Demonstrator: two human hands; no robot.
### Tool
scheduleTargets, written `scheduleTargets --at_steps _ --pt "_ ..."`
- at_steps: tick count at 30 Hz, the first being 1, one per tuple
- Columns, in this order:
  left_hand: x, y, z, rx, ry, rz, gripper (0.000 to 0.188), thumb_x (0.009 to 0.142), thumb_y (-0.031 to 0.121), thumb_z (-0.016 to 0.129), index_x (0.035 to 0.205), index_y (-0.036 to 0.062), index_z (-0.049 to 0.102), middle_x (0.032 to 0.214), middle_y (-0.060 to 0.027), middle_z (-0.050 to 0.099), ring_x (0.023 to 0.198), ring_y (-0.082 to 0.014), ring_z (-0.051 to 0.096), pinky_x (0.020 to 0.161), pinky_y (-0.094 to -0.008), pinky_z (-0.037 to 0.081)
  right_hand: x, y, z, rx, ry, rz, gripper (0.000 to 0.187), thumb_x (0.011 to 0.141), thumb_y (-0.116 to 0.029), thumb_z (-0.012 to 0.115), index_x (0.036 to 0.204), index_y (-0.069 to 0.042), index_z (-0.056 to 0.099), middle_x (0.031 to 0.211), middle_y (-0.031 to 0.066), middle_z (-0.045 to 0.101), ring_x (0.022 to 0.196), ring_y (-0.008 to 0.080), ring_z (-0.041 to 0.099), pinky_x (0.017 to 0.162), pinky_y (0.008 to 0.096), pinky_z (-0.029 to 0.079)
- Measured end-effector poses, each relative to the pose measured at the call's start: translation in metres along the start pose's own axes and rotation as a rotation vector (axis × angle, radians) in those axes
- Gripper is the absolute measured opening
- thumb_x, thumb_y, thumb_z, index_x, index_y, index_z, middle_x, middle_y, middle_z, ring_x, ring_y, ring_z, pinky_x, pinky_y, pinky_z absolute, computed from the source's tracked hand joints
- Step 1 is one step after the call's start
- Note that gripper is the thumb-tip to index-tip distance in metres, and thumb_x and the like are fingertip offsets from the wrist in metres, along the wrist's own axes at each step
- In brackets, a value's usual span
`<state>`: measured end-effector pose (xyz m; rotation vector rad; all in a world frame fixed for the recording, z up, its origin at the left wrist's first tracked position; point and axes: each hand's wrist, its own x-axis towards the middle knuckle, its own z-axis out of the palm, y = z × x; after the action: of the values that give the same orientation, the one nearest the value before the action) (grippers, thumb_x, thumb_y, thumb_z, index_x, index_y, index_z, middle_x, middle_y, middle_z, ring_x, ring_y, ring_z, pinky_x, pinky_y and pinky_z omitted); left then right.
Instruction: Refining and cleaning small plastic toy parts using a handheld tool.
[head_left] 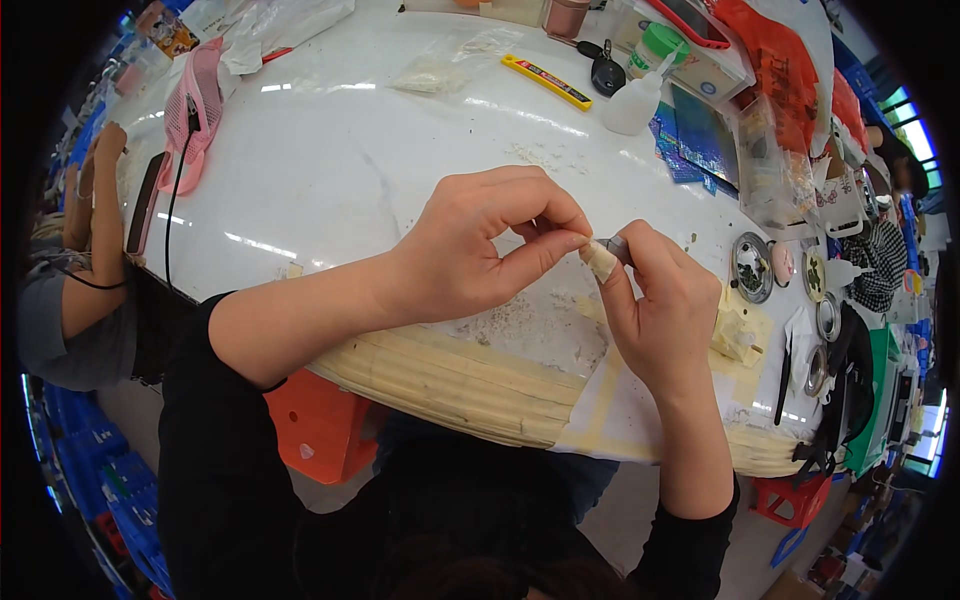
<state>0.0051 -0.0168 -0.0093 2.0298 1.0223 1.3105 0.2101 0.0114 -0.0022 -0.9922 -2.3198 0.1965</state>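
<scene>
My left hand (490,245) is closed in a pinch, thumb and forefinger tips together over the white table (330,170). Whatever sits between those tips is too small to make out. Just to its right, almost touching, my right hand (668,300) grips a small grey flat piece (615,248) between thumb and forefinger. Cream-coloured tape (601,262) is wrapped about the tip of my right thumb. Below the hands, pale dust and crumbs lie on the tabletop, and strips of masking tape (450,385) cover its near edge.
Beyond the hands lie a yellow utility knife (547,81), a white squeeze bottle (632,108) and blue shiny sheets (705,135). Small round metal dishes (752,268) stand at right. A pink mesh cap (195,100) and another person's arm (100,210) are at left.
</scene>
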Motion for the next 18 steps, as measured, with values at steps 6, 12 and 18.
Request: scheduleTargets --at_steps 6,12,18 --pt "-0.0027 -0.0002 0.0016 -0.211 -0.026 -0.179 0.007 0.092 0.003 0.063 0.097 -0.0024 0.065 0.092 -0.0074 0.065 0.079 -0.0112 0.063 0.07 -0.0243 0.054 0.0005 -0.0019 -0.0017 0.035 -0.016 0.046 0.019 0.079 -0.015 0.07 0.078 -0.008 0.053 0.066 0.0042 0.059 0.055 0.022 0.058 0.048 0.0341 0.041" --pt "-0.0014 -0.0008 0.001 -0.373 -0.102 -0.373 0.01 0.095 0.005 0.06 0.1 -0.0032 0.063 0.095 -0.0059 0.064 0.083 -0.0106 0.062 0.074 -0.0253 0.055 0.0017 -0.0011 -0.0031 0.284 -0.057 0.183 0.021 0.085 -0.019 0.07 0.078 -0.006 0.055 0.06 0.0053 0.05 0.051 0.0182 0.047 0.048 0.0309 0.036" --pt "-0.003 -0.0004 0.0026 -0.373 -0.13 -0.327 0.01 0.095 0.006 0.061 0.1 -0.0028 0.062 0.093 -0.0045 0.063 0.082 -0.0098 0.06 0.074 -0.0253 0.054 0.0022 -0.0031 -0.0042 0.623 -0.161 0.305 0.021 0.089 -0.014 0.065 0.075 -0.002 0.054 0.055 -0.0011 0.033 0.053 0.0078 0.029 0.049 0.0258 0.026"
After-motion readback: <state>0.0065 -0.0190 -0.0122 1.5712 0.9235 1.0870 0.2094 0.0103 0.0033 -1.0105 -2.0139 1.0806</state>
